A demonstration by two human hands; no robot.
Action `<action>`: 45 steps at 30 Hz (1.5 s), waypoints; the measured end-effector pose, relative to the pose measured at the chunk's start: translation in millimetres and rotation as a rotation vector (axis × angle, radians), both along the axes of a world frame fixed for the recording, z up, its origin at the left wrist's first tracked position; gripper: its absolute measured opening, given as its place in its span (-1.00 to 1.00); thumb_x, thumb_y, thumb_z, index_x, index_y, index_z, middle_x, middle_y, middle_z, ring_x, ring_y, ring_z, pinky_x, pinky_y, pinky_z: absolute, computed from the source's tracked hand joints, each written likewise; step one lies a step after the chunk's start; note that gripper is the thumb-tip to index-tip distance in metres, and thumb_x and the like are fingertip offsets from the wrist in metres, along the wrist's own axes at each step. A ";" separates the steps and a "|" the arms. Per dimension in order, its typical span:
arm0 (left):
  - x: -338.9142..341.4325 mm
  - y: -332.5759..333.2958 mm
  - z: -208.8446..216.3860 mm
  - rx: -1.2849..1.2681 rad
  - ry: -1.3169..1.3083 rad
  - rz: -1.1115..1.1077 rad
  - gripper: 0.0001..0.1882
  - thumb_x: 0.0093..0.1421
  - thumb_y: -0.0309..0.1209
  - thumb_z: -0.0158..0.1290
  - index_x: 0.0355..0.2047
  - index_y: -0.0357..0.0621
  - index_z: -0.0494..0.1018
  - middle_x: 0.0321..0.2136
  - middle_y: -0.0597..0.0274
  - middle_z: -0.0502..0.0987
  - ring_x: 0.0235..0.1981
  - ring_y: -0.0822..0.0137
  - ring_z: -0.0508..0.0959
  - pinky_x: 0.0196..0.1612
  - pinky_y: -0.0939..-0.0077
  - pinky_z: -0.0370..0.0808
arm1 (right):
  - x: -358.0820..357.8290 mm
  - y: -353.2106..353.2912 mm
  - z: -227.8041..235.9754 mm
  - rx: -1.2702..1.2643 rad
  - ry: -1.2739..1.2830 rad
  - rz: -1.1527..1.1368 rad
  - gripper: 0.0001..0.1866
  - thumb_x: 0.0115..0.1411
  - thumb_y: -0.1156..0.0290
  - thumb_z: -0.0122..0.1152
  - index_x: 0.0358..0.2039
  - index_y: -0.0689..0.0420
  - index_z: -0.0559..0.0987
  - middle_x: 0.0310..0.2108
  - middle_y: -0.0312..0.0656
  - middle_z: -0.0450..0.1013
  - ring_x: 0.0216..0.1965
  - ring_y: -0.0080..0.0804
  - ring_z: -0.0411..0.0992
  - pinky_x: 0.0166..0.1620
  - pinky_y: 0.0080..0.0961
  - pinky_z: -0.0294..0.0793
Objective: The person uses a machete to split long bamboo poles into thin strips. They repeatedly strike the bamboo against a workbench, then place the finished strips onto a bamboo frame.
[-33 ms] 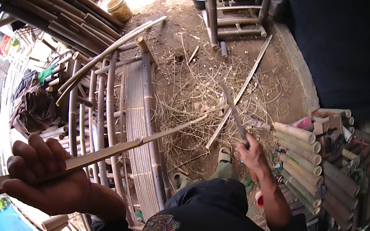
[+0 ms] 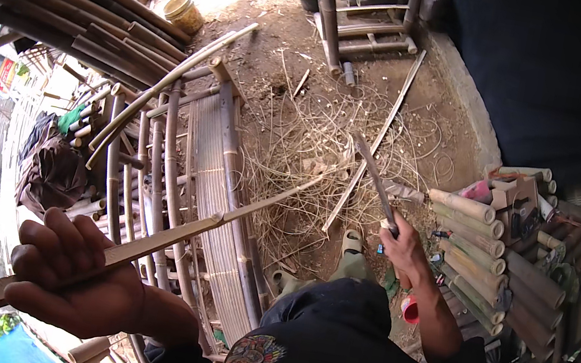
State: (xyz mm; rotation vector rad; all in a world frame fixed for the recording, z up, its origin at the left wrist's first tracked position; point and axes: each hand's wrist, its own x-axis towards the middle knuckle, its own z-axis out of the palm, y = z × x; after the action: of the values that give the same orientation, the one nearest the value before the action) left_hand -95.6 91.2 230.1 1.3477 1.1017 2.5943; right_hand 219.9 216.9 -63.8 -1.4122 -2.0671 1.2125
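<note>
My left hand point(image 2: 86, 282) is closed around a long split bamboo strip point(image 2: 176, 237) at the lower left. The strip slants up and away across a bamboo bench point(image 2: 211, 167), its thin far end over the shavings. A notch or node shows midway along it. In my right hand point(image 2: 406, 250) is the handle of a long-bladed knife point(image 2: 376, 172), its blade pointing up and left, to the right of the strip's far end. The blade looks apart from the strip. Curly bamboo shavings point(image 2: 313, 139) lie on the ground beneath both.
Cut bamboo poles point(image 2: 467, 216) are stacked at the right beside a cardboard box point(image 2: 516, 202). A bamboo frame point(image 2: 326, 21) stands at the far side. Dark bamboo lengths point(image 2: 94, 18) fill the upper left, near a yellowish tub point(image 2: 184, 13). Another pale strip point(image 2: 380, 135) lies on the dirt.
My right hand and the knife have shifted slightly right and down. My left hand stays in place on the bamboo strip.
</note>
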 end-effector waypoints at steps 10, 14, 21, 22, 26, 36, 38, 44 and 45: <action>26.0 126.0 -44.1 -0.206 0.245 0.097 -0.46 0.41 0.03 -0.35 -0.64 0.00 0.03 -0.61 0.34 0.07 -0.68 0.54 0.06 -0.71 0.75 0.02 | 45.3 16.9 21.8 -0.331 0.031 -0.069 -0.61 0.23 0.28 0.10 -0.01 0.25 0.43 -0.53 -0.03 0.39 -0.47 -0.12 0.45 -0.34 -0.26 0.41; 27.1 138.8 -45.5 -0.108 0.239 0.065 -0.41 0.39 0.08 -0.32 -0.70 0.02 -0.02 -0.64 0.35 0.07 -0.71 0.56 0.06 -0.74 0.75 0.00 | -16.5 12.4 91.7 -0.225 0.085 0.127 -0.67 0.27 0.22 0.07 -0.22 0.30 0.45 -0.50 0.08 0.44 -0.46 -0.09 0.49 -0.39 -0.21 0.43; 47.2 119.2 -56.7 0.080 0.204 -0.274 -0.43 0.36 0.11 -0.26 -0.68 0.04 0.03 -0.61 0.39 0.10 -0.60 0.50 0.08 -0.58 0.62 0.03 | -106.9 -4.0 175.7 0.153 0.245 0.371 -0.80 0.25 0.36 0.09 -0.30 0.27 0.47 -0.50 -0.06 0.42 -0.56 -0.18 0.49 -0.49 -0.34 0.52; 47.9 118.6 -58.4 0.084 0.181 -0.252 -0.43 0.36 0.11 -0.25 -0.68 0.04 0.03 -0.61 0.39 0.10 -0.60 0.50 0.08 -0.58 0.62 0.04 | -111.9 -5.3 159.4 0.140 0.217 0.360 -0.80 0.25 0.36 0.10 -0.31 0.27 0.47 -0.51 -0.06 0.41 -0.56 -0.17 0.49 -0.49 -0.32 0.52; 48.2 111.9 -60.9 0.110 0.185 -0.299 -0.43 0.34 0.10 -0.20 -0.69 0.05 0.05 -0.61 0.40 0.11 -0.57 0.49 0.12 -0.54 0.61 0.07 | -114.4 2.9 135.5 -0.085 0.106 0.296 -0.82 0.23 0.40 0.11 -0.31 0.28 0.46 -0.52 -0.04 0.41 -0.58 -0.16 0.47 -0.50 -0.34 0.51; 29.1 102.5 -58.0 0.111 0.160 -0.332 -0.43 0.35 0.10 -0.20 -0.69 0.05 0.06 -0.61 0.41 0.11 -0.57 0.49 0.13 -0.53 0.60 0.06 | -142.5 -4.0 129.4 0.003 0.083 0.244 -0.84 0.23 0.37 0.09 -0.39 0.20 0.42 -0.56 -0.07 0.40 -0.57 -0.16 0.48 -0.52 -0.33 0.53; 23.0 95.9 -57.0 0.082 0.172 -0.344 -0.43 0.35 0.09 -0.20 -0.69 0.05 0.07 -0.61 0.42 0.11 -0.57 0.49 0.12 -0.52 0.60 0.06 | -140.3 -9.8 154.8 -0.004 0.170 0.345 -0.88 0.20 0.42 0.11 -0.36 0.20 0.43 -0.55 -0.12 0.35 -0.57 -0.19 0.47 -0.51 -0.35 0.50; 13.5 101.3 -55.9 0.105 0.158 -0.387 -0.44 0.35 0.08 -0.19 -0.69 0.05 0.07 -0.61 0.43 0.10 -0.57 0.49 0.12 -0.52 0.59 0.06 | -162.9 -14.3 80.2 0.311 -0.016 0.235 -0.83 0.24 0.38 0.10 -0.44 0.20 0.44 -0.61 -0.18 0.37 -0.67 -0.40 0.42 -0.64 -0.47 0.48; 10.6 101.1 -56.2 0.093 0.146 -0.398 -0.44 0.35 0.08 -0.18 -0.69 0.06 0.07 -0.61 0.43 0.10 -0.57 0.49 0.12 -0.52 0.59 0.06 | -165.9 -10.3 59.7 0.299 -0.059 0.153 -0.78 0.28 0.35 0.05 -0.46 0.19 0.41 -0.67 -0.18 0.37 -0.73 -0.42 0.40 -0.67 -0.49 0.46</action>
State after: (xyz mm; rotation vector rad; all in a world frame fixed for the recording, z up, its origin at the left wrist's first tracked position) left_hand -84.9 192.4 173.9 1.6053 0.6447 2.3109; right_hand 54.0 206.6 -4.2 -1.1844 -2.3175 0.8762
